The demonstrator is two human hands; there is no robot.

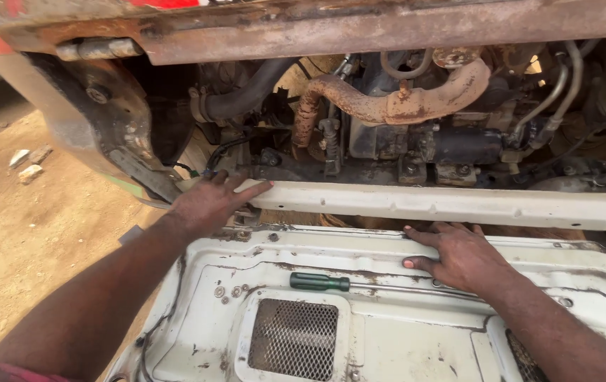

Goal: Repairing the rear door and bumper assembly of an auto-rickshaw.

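White crossbar [451, 204] level below the rusty engine; chipped white panel [388, 339] flat just beneath, green-handled screwdriver [359, 284] atop.

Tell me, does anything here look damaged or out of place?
Yes. The curved pipe in the engine bay is heavily rusted, and so is the beam above it. The white panel shows chipped paint and rust spots. A green-handled screwdriver lies loose on it, beside the right hand. The left hand rests on the white crossbar.
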